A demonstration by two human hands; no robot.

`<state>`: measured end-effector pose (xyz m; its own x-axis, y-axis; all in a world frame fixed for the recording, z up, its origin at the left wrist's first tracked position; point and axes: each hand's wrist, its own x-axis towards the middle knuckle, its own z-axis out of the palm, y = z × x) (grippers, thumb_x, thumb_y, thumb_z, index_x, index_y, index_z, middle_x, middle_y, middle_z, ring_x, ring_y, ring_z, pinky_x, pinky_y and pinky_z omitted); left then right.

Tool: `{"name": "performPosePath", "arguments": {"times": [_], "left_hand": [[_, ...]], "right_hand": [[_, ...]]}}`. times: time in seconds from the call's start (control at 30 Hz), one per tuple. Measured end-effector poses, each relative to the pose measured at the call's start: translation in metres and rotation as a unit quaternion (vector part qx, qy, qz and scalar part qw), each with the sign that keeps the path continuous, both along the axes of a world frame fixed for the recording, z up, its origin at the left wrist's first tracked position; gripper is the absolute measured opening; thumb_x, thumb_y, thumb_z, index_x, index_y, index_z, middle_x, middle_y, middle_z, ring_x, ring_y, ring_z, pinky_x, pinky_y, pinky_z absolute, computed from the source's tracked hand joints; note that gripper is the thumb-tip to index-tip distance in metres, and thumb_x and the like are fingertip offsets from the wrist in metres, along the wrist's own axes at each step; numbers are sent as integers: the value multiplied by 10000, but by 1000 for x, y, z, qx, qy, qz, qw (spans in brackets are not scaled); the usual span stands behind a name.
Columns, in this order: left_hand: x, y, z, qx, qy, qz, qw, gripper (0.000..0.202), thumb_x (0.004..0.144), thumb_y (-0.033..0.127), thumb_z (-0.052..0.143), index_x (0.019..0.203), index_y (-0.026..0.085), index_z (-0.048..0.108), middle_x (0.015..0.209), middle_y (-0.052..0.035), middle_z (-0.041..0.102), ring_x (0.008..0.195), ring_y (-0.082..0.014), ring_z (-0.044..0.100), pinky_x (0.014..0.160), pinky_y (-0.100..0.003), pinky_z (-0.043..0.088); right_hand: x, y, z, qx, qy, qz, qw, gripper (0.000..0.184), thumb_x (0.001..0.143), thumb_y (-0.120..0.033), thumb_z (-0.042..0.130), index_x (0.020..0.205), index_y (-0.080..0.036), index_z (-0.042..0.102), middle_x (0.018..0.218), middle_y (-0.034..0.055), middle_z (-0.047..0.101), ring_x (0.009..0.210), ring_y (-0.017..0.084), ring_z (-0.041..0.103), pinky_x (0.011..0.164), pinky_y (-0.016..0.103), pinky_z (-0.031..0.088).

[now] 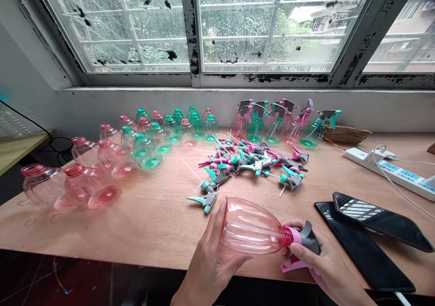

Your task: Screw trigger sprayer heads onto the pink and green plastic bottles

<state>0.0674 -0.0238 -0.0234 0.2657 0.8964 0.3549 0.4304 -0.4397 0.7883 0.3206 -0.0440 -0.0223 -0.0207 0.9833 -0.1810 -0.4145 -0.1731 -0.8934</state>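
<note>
A clear pink spray bottle [251, 229] lies sideways in the air near the table's front edge, its base to the left. My left hand [214, 256] is wrapped round the base end. At the neck, my right hand [316, 260] grips the pink collar of the grey-and-pink spray head [307, 238], with the pink trigger hanging below. A straw shows inside the bottle. Just beyond lies a heap of loose spray heads [254, 158], grey with pink or teal parts. Open-necked pink bottles [91, 188] and green bottles [147, 152] stand at the left.
Several bottles with spray heads fitted [277, 127] stand by the wall beside a woven basket [348, 133]. To the right are a white power strip [390, 170] with cables and two dark tablet-like devices [363, 247], one overlapping the other. A window [265, 25] rises behind the wooden table [152, 233].
</note>
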Motion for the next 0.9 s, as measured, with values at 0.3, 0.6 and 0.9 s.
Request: {"name": "performPosePath", "arguments": {"times": [0.3,0.6,0.9], "left_hand": [[-2,-2,0,22,7,-16,1000,1086,848,611,769,1670,415,87,1737,-126,311,1570,-406,356,1259,-626,346],[-1,0,4,-9,-4,-16,1000,1041,864,596,762,1670,408,131,1741,-112,305,1600,-405,282,1263,-624,342],[-1,1,-5,16,3,1,1000,881,976,423,700,1662,414,148,1727,-95,345,1569,-344,382,1250,-535,412]], "right_hand": [[1,-1,-3,-8,-10,0,1000,413,709,-369,995,1028,-202,792,679,6,797,588,188,734,582,345,685],[1,0,-4,-1,-15,4,1000,405,718,-385,988,1026,-208,795,692,0,798,591,182,738,581,340,684],[-1,0,1,-7,-8,-1,1000,391,702,-381,997,1008,-219,813,710,4,807,592,171,745,582,297,673]]}}
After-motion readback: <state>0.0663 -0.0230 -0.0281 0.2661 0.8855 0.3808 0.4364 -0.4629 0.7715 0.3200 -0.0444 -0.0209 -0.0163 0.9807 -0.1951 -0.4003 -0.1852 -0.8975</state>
